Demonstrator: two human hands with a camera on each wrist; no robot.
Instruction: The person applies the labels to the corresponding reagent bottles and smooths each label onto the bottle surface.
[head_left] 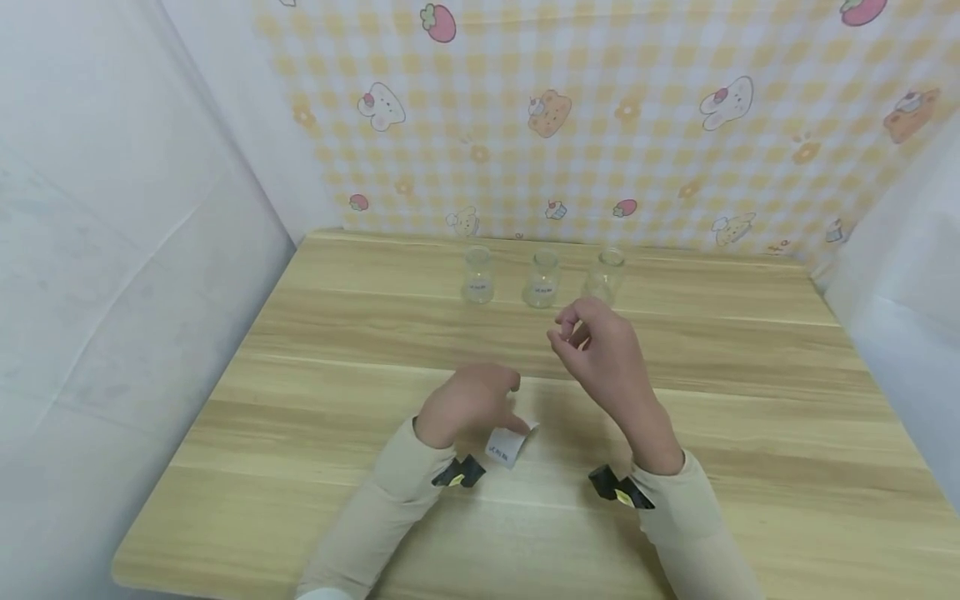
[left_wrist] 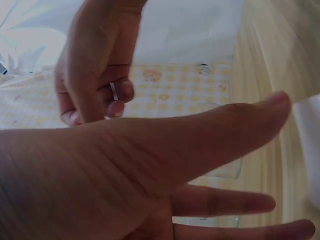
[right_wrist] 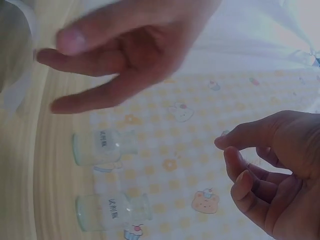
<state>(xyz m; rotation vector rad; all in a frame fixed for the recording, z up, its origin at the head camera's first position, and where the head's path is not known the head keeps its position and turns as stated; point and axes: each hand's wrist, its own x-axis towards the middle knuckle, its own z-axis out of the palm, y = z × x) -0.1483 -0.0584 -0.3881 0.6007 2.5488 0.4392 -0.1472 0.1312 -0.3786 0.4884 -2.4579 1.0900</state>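
Observation:
My left hand is over a small curled white paper with dark printed characters. In the left wrist view the left thumb is straight, its tip close to the white paper; whether they touch I cannot tell. My right hand is raised in front of the right-hand jar, fingers loosely bent and thumb near the index fingertip. No held thing is plain in the right wrist view. A thin pale strip appears between the right fingers in the left wrist view; what it is I cannot tell.
Three clear glass jars stand in a row at the back: the left jar and middle jar bear white printed labels, while the right jar is partly behind my hand. A checked cloth hangs behind the wooden table.

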